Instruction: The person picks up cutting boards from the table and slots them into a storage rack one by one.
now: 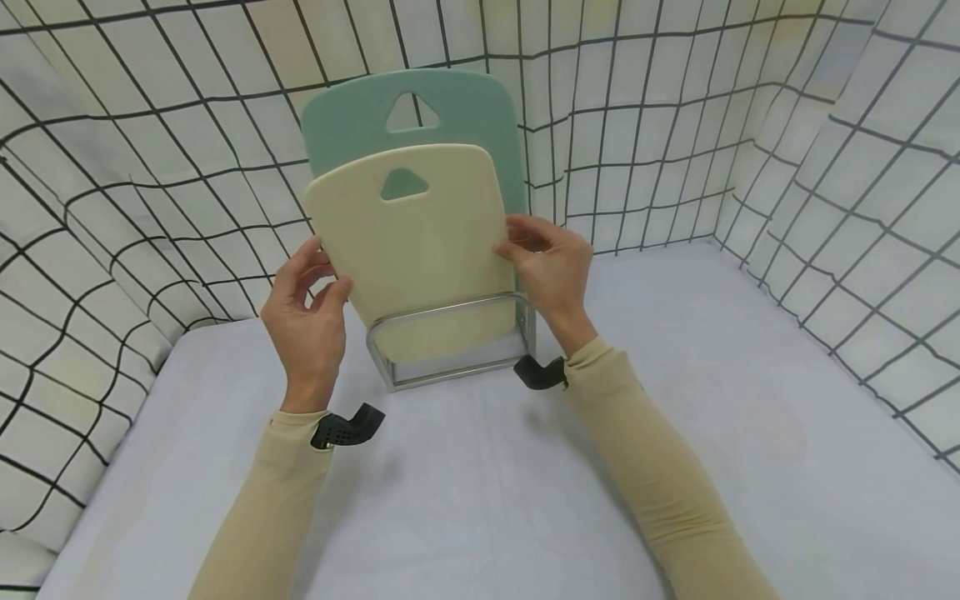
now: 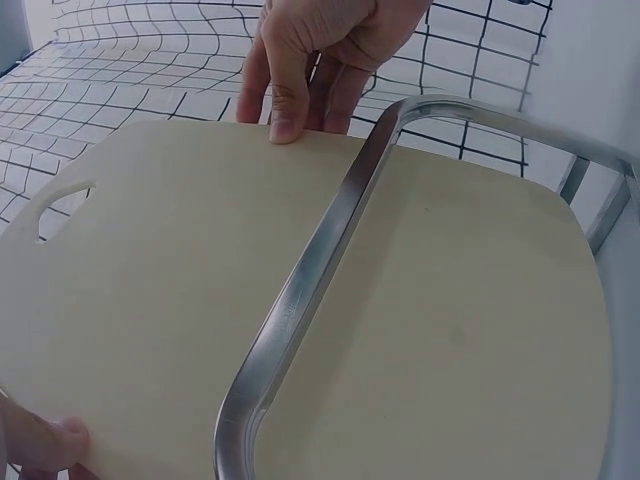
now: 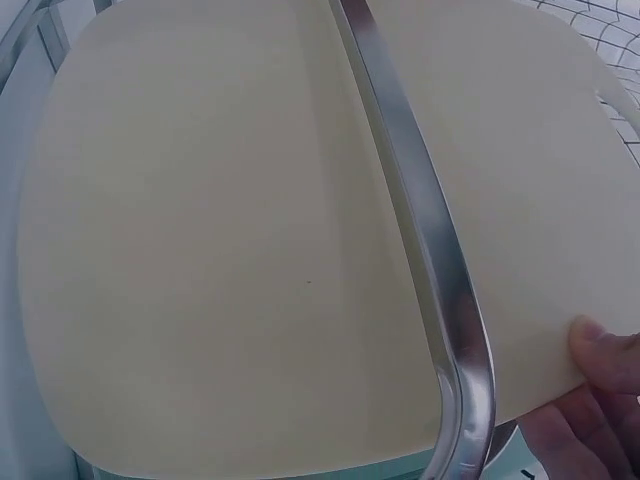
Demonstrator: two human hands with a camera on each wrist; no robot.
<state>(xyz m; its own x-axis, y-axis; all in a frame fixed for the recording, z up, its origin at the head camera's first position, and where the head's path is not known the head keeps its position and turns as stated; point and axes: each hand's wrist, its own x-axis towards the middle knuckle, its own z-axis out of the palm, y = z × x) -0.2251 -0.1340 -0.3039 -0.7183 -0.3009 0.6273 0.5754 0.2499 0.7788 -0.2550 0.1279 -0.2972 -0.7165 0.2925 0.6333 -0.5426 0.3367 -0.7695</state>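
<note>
A cream cutting board (image 1: 420, 233) with a triangular handle hole stands tilted in a metal rack (image 1: 450, 371), behind its front bar. My left hand (image 1: 306, 321) pinches the board's left edge; in the left wrist view its thumb (image 2: 60, 440) lies on the front face. On the opposite edge, my right hand (image 1: 551, 262) pinches the board between thumb and fingers, the thumb (image 3: 605, 355) in front. Behind it rises a larger green cutting board (image 1: 341, 125), also with a triangular hole, its lower part mostly hidden by the cream one.
Black wire grid walls (image 1: 615, 125) with pale backing surround the back and sides. The rack stands on a white cloth-like surface (image 1: 465, 483) that reaches the side grids. Black camera mounts (image 1: 348, 427) sit at both wrists.
</note>
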